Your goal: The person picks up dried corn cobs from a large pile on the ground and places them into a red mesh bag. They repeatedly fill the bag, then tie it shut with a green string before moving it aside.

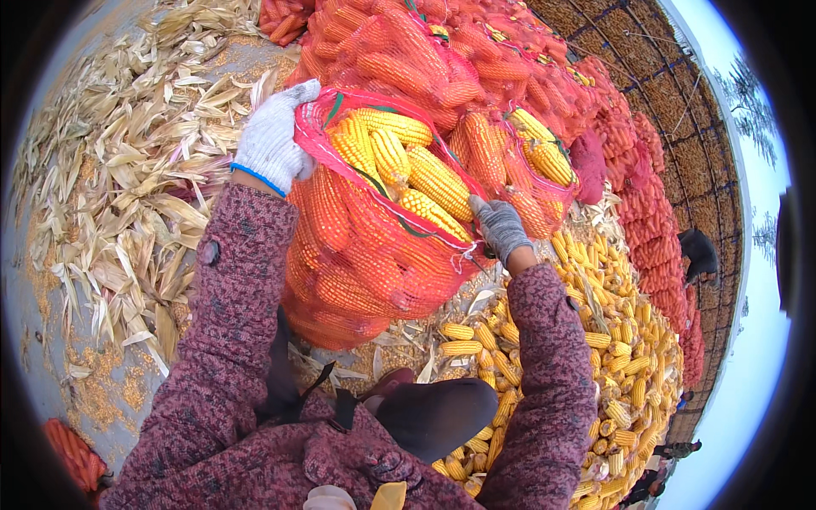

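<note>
A red mesh sack (357,268) full of corn cobs stands before me, its mouth open and yellow cobs (408,162) showing at the top. My left hand (274,137), in a white knitted glove with a blue cuff edge, grips the sack's rim on the left. My right hand (500,229), in a greyish glove, holds the rim's right edge, where white string ends hang. A thin dark thing, partly hidden, sticks out beneath that hand; what it is I cannot tell. Green cord (414,228) runs through the rim.
A heap of bare corn cobs (631,389) lies at right. Filled mesh sacks (529,70) are piled behind, one open-topped sack (532,172) close by. Dry husks (146,140) and loose kernels cover the ground at left. Beyond the stacks are a tall corn-filled crib (695,127) and several people.
</note>
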### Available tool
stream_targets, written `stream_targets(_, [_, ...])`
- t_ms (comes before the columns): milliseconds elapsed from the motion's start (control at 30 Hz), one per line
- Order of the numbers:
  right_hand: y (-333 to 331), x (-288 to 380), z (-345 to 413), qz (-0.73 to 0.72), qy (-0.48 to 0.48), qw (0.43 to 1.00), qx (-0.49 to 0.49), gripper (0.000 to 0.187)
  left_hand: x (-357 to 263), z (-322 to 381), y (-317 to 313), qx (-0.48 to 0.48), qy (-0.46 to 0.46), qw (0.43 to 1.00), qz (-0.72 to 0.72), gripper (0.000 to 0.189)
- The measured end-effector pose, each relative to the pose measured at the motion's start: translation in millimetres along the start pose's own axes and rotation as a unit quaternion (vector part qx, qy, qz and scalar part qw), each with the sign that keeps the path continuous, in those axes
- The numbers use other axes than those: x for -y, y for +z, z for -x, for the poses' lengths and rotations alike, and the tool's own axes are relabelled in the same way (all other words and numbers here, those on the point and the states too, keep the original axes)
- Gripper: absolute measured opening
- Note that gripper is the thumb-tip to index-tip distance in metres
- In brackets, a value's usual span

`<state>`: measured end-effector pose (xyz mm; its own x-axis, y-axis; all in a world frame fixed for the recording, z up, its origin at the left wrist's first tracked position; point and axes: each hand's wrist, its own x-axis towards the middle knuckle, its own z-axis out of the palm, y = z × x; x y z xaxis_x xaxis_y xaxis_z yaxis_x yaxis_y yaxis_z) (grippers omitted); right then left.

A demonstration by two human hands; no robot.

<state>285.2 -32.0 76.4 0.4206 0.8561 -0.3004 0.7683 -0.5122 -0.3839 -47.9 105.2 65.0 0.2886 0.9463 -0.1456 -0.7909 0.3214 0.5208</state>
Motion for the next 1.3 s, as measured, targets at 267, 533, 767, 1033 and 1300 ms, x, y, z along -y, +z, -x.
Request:
stream_targets(267, [23, -14, 71, -0.190, -0.307, 0.917, -0.172, 0.016, -16, 33, -21, 0.094, -0.078, 0.992, -0.023, 0.012])
stream_targets(533, [0, 0, 237, -0.398, -0.172, 0.899, -0.063, 0.020, -46, 188, -8, -0.030, 0.073, 0.995, -0.054, 0.028])
stream_targets(767, [-19, 17, 209, -0.474, -0.134, 0.867, -0.069, 0.020, -72, 176, 8, -0.062, 0.046, 0.993, -0.089, 0.020])
stream_targets(1033, [-20, -14, 201, -0.583, -0.119, 0.792, -0.135, 0.018, -51, 148, -6, 0.047, 0.008, 0.996, -0.073, 0.022])
stream_targets(1300, [-9, -22, 202, -0.552, -0.136, 0.817, -0.098, 0.015, -85, 145, 29, -0.013, 0.267, 0.730, -0.629, 0.060])
